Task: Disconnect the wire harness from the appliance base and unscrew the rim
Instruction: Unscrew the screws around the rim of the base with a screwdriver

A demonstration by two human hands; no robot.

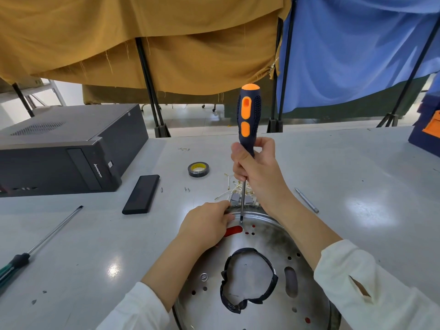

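Now right hand [256, 172] grips screwdriver [247, 120] upright, tip at appliance base [266, 236] far rim; left hand [207, 225] pinches that rim just beside tip; wire harness [238, 194] lies beyond rim; keep shaft vertical, press down

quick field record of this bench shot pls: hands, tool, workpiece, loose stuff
right hand: right hand grips the orange-and-black screwdriver, upright
tip: at the far rim of the metal appliance base
left hand: left hand holds the rim beside the tip
wire harness: wire harness lies just behind the base
loose: tape roll, green-handled screwdriver, black flat case
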